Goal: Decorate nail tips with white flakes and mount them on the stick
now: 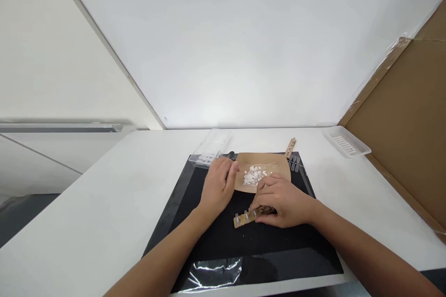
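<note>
Tan strip (241, 221) over the black mat (223, 246) sat clamped in my right hand (284, 198), fingers curled down; my left hand (219, 182) bent beside the brown tray (251, 158), its grip unclear to me. Clear pieces (247, 216) stood along the strip.

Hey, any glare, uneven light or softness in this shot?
Head view: bright glare streaks the glossy near edge of the black mat; head view: the white wall looks brighter centrally than toward the upper right; head view: the white bits are too small to separate clearly.
</note>
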{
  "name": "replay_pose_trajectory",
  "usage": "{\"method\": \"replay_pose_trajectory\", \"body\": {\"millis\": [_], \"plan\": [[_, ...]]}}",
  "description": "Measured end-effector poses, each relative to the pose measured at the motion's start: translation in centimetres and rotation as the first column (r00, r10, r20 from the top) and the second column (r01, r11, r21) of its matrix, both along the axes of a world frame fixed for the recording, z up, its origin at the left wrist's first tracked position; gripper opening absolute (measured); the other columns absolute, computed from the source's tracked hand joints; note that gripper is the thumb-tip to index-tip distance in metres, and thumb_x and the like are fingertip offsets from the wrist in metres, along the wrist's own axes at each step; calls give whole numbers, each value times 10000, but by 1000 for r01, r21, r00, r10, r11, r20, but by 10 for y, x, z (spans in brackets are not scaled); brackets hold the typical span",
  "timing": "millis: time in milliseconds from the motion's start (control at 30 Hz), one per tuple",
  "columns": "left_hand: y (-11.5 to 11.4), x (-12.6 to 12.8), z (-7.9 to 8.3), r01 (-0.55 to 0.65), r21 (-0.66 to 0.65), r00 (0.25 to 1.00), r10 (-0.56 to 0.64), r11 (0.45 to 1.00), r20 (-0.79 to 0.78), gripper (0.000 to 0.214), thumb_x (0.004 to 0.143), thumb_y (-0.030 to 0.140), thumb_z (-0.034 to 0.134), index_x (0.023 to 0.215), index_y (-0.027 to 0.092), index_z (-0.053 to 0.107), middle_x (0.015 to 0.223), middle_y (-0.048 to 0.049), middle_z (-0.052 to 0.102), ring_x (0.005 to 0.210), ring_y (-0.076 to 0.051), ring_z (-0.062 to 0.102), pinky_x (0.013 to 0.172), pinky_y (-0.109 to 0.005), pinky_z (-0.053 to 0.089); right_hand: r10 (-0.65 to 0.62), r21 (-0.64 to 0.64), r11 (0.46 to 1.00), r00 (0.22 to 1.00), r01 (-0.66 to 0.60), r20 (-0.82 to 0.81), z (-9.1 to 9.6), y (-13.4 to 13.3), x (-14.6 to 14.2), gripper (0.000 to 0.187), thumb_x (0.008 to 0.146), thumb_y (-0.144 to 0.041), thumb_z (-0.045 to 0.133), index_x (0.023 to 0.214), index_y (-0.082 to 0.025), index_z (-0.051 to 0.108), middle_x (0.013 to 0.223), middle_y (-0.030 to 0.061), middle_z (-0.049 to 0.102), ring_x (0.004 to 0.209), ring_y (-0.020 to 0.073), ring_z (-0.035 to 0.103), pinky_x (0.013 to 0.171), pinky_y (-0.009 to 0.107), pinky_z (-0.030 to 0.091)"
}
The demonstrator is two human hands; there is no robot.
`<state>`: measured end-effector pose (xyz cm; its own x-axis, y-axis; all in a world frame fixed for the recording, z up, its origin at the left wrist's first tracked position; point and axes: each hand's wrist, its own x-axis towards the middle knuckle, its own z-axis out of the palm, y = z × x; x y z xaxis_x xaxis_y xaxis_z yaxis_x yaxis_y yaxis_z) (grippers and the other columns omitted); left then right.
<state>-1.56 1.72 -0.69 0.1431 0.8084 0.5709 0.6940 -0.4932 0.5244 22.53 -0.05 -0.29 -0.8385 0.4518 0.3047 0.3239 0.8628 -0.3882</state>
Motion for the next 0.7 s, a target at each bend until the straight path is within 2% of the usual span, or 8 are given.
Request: {"method": "replay_pose_trajectory", "body": {"millis": [100,167,233,267,367,467,600,700], "plan": [[7,-12,7,-215,-60,977,214,975,-27,365,1121,332,316,889,236,580,883,-65,666,879,-265,613,822,-412,470,-5,5,1000,1000,5,-21,-1,0,0,177,950,-354,786,1102,-266,766,980,9,800,1066,222,656,927,387,387],[13,-22,10,-356,-75,932,349,931,-100,221,1074,350,438,965,225,584,939,-89,690,904,-299,633,788,-423,480,-4,11,1000,1000,4,-24,-2,0,0,172,950,-348,782,1100,-266,764,970,9,799,1064,225,658,930,390,386],[18,-30,11,-461,-64,880,446,885,-164,180,1040,292,463,1115,193,594,990,-117,709,972,-336,647,775,-431,491,-1,17,1000,1000,1,-20,-2,-1,0,172,951,-341,779,1103,-264,760,966,12,799,1065,227,657,938,392,387],[21,-33,10,-477,-48,863,457,878,-215,217,1034,262,453,1171,175,596,1014,-133,720,1029,-358,642,790,-440,497,0,21,1000,1000,1,-17,-2,-1,0,174,950,-341,779,1104,-262,759,967,14,798,1065,228,657,940,392,389],[25,-40,3,-426,-14,835,387,905,-390,268,1032,240,452,1199,148,640,1049,-148,753,1085,-391,615,902,-493,504,-5,29,1000,1000,5,-9,-2,-1,-1,174,946,-340,782,1098,-259,756,976,14,793,1070,224,658,941,389,396],[25,-40,-5,-403,-9,795,346,915,-499,284,1031,252,474,1172,154,700,1103,-154,745,1119,-401,591,893,-504,516,-2,28,1000,1000,3,-13,-2,-1,0,164,947,-328,776,1092,-256,750,978,10,790,1070,218,659,946,386,403],[23,-37,-9,-404,7,745,333,915,-578,284,1008,301,547,1131,167,764,1161,-175,697,1150,-416,561,854,-508,527,4,37,999,999,-2,-36,0,-2,-1,211,926,-343,787,1112,-256,738,1025,12,790,1088,226,654,957,393,413],[23,-35,-9,-399,15,735,329,917,-592,281,1003,311,565,1113,181,788,1186,-181,684,1151,-413,556,858,-510,524,10,67,998,998,-5,-70,4,-3,-1,225,933,-385,775,1106,-248,729,1047,21,786,1077,229,659,937,391,424]]}}
